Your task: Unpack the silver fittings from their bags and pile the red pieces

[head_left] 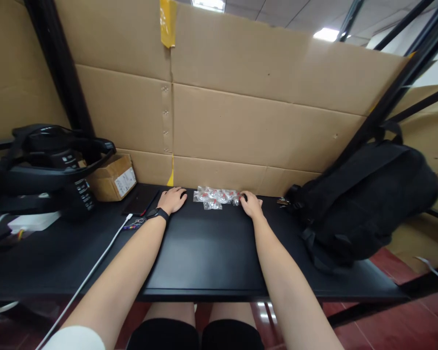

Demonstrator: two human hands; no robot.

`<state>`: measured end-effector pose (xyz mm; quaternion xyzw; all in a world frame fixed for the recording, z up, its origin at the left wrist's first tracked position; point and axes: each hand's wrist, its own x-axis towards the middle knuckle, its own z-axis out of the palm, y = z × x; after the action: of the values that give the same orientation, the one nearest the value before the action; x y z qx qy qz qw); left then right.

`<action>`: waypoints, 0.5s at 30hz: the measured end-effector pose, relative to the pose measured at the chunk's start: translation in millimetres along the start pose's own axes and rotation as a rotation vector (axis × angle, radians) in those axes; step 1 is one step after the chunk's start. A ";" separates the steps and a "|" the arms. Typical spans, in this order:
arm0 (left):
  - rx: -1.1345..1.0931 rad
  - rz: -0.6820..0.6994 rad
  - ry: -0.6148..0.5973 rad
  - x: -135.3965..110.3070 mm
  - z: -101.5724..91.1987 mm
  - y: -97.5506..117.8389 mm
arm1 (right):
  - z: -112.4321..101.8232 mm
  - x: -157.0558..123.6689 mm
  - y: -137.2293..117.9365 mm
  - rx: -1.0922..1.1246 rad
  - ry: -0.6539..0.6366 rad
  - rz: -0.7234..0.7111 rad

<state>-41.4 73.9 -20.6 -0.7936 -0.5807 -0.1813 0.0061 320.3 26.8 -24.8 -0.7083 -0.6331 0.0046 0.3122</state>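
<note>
My left hand [172,199] lies palm down on the black tabletop [204,253], its fingers stretched forward and holding nothing, with a dark watch [158,213] on the wrist. To the right of it, several small clear plastic packets [212,194] with red marks lie in a loose cluster near the cardboard wall; their contents are too small to make out. My right hand [251,203] rests at the right end of that cluster, fingers loosely bent and apart, thumb side beside the last packet. Whether it touches that packet I cannot tell.
A black backpack [365,204] stands on the right. On the left are a small cardboard box [115,180], a black strapped device [51,165], a dark flat object [140,201] and a white cable [95,272]. A cardboard wall [233,126] closes off the back.
</note>
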 end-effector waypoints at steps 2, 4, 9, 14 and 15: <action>-0.014 0.014 0.013 -1.0 -1.6 0.7 | -0.2 2.7 3.1 0.043 -0.003 -0.006; -0.011 0.017 0.004 -2.2 -1.8 1.6 | -1.4 3.7 5.7 0.061 -0.030 0.006; -0.009 -0.007 -0.019 -4.2 -0.7 4.9 | -6.0 1.0 4.9 -0.037 -0.201 -0.074; 0.002 -0.020 -0.038 -5.2 -3.8 9.5 | -12.1 -2.2 -2.7 -0.138 -0.229 -0.049; 0.006 -0.023 -0.039 -5.2 -4.2 10.2 | -13.7 -2.4 -3.5 -0.127 -0.224 -0.046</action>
<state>-34.5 64.9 -16.1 -0.7904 -0.5903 -0.1639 -0.0049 322.2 18.6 -13.1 -0.7070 -0.6791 0.0363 0.1942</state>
